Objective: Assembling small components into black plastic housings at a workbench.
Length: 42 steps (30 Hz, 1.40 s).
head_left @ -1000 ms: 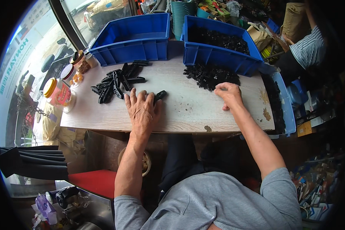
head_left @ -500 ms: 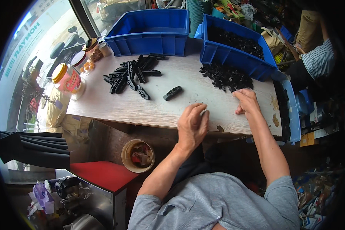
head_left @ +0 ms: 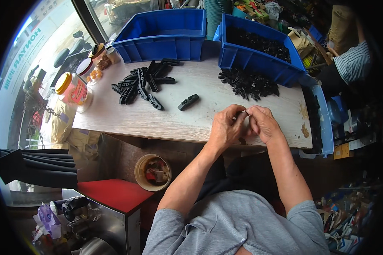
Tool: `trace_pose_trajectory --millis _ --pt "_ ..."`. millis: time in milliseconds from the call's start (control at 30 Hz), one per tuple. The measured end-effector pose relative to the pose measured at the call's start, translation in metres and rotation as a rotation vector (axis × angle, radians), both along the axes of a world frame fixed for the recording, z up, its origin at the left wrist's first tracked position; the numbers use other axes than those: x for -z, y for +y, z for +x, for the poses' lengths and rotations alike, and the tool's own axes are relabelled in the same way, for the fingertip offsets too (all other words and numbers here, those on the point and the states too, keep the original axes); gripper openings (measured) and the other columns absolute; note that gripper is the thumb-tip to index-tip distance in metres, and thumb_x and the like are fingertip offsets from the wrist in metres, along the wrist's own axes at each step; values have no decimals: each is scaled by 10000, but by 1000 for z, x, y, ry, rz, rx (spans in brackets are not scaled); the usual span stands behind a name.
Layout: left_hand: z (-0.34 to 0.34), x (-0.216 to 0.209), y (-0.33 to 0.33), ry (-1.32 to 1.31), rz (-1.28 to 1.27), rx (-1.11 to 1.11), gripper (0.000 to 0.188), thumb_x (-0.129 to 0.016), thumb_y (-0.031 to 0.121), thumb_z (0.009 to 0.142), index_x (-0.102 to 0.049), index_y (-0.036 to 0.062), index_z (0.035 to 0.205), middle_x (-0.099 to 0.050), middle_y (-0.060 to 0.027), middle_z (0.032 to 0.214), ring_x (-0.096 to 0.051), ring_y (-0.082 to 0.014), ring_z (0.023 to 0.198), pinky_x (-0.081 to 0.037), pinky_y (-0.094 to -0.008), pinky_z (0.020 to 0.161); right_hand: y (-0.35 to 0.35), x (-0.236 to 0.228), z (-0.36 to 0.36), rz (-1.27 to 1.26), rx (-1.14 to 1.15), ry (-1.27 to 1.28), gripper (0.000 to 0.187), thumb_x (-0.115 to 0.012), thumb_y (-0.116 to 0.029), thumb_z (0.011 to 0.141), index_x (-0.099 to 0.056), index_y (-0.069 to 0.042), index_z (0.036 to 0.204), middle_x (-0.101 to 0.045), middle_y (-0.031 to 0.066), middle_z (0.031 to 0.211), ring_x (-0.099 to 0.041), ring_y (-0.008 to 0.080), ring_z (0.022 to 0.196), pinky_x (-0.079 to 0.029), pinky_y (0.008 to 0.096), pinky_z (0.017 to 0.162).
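My left hand and my right hand meet above the table's front edge, fingertips pressed together. Something small may be pinched between them, but the fingers hide it. Beyond my hands, a heap of small black plastic parts lies on the table. To the left, a single long black plastic piece rests by itself. Farther left lies a pile of similar long black pieces, some with grey openings along the side.
An open blue bin stands at the back; another blue bin, filled with black parts, is at the back right. Lidded jars line the table's left edge. A bucket sits on the floor. A person in a striped shirt is at right.
My right hand has moved left from beside the small parts heap, and my left hand has moved right. Their fingertips now meet. The view has shifted slightly.
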State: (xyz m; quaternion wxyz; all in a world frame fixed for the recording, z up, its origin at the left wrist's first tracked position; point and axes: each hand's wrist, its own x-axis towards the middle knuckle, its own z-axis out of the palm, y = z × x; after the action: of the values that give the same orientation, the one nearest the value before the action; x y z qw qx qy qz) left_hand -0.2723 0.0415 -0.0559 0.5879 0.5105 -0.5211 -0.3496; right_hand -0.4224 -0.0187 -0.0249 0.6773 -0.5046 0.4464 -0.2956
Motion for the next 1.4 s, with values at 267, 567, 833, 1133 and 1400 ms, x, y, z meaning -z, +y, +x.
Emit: trace_pose_trajectory --millis 267,567,833,1133,1400 --pt "11 8 -3 496 112 85 160 -551 102 988 -593 -10 1094 -703 -94 873 -688 -149 807 -562 -282 700 9 5 6 -100 69 -100 274 -646 -290 905 -626 -32 995 -463 10 473 -446 123 391 -441 278 447" --pt "16 7 0 481 113 149 169 -577 119 974 -595 -29 1055 -684 -91 834 -692 -164 792 -560 -284 673 15 7 13 -128 41 -78 203 -741 -195 864 -644 -65 986 -537 -9 532 -464 72 399 -399 230 417" --pt "59 -18 34 -315 78 -391 351 -688 193 900 -591 -39 1144 -636 -123 607 -606 -192 515 -475 -322 520 18 10 7 -101 64 -157 143 -707 -190 886 -629 -78 929 -480 0 499 -509 122 411 -517 308 434" --pt "76 -1 33 -911 88 -594 264 -697 306 872 -660 73 991 -638 -144 814 -624 -329 786 -496 -420 668 19 13 8 -90 103 -170 139 -692 -203 896 -619 -88 928 -483 3 504 -570 146 449 -565 352 464" --pt "76 7 45 -947 -104 -551 256 -684 126 808 -614 73 1048 -598 -133 897 -561 -334 855 -474 -421 740 20 14 8 -97 121 -175 133 -693 -204 892 -630 -94 930 -491 4 510 -572 148 453 -582 376 499"
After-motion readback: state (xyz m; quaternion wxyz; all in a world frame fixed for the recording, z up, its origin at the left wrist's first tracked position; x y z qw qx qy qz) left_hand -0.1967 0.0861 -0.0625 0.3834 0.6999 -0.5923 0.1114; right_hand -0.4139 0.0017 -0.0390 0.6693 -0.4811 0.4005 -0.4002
